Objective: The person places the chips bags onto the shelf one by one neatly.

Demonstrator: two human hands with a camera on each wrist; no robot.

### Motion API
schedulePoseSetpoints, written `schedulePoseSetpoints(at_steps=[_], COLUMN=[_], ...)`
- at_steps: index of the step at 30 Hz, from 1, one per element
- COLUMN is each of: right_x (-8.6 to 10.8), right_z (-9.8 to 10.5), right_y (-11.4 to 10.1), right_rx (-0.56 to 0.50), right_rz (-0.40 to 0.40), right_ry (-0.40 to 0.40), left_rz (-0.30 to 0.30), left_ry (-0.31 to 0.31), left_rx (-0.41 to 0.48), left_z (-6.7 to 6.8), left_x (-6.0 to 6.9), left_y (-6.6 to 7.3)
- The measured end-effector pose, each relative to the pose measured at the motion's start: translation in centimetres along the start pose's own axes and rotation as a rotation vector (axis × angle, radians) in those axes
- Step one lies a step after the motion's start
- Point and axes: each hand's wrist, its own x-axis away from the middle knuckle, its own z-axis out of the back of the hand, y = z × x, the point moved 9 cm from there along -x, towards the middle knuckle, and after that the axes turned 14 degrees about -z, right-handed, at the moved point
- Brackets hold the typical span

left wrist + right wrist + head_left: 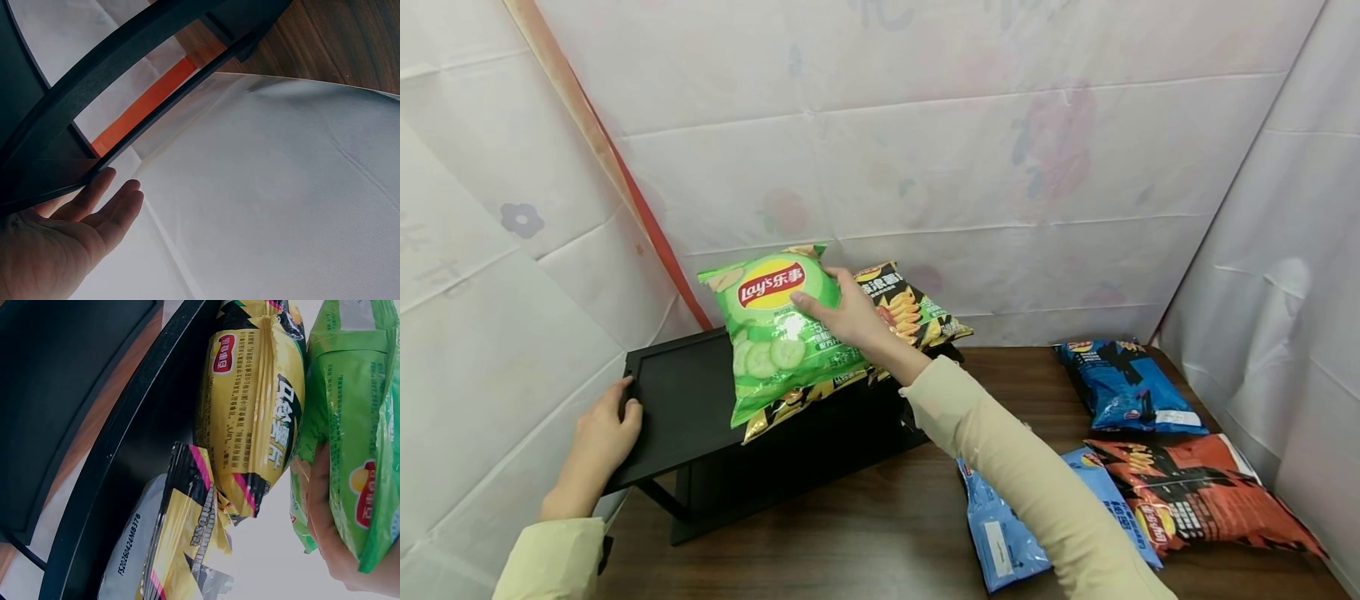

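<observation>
My right hand (853, 317) grips a green chip bag (775, 346) by its right side, thumb across the front. In the right wrist view, the green chip bag (356, 412) is beside gold-and-black chip bags (250, 412). Those gold-and-black bags (898, 308) lie on the top of a black two-tier rack (681, 392), partly hidden behind the green one. Whether the green bag touches them, I cannot tell. At the rack's left end, my left hand (606, 433) holds the top shelf's edge. The left wrist view shows several fingers (119, 212) at the rim; the thumb is hidden there.
On the brown wooden table (865, 533), a dark blue chip bag (1127, 387) lies at the back right. Nearer are a red chip bag (1210, 496) and light blue bags (1000, 533), partly covered by my right sleeve. White printed cloth (925, 167) hangs behind and at both sides.
</observation>
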Motion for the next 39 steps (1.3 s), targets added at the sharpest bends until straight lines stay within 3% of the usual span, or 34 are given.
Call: schedulePoseSetpoints(at_steps=[11,17,28,39], right_x=[-0.5,-0.3,-0.5,-0.2], right_z=[-1.2,-2.7,-4.9,-6.3], right_y=[0.0,-0.3,-0.6,-1.3], right_rx=[-0.089,-0.129,-0.101,-0.082], right_rz=[-0.069,-0.093,-0.12,-0.063], right_ry=[0.007,-0.045,-0.059,-0.092], left_rz=[0.0,0.0,-0.012,0.001], left_ry=[-0.007,-0.011,0.013,0.024], left_rx=[0.002,0.002,-0.008,-0.014], left_z=[-0.1,-0.1,0.0,0.0], left_x=[-0.1,-0.1,-0.2,-0.1], left_y=[-0.4,-0.3,-0.4,-0.7])
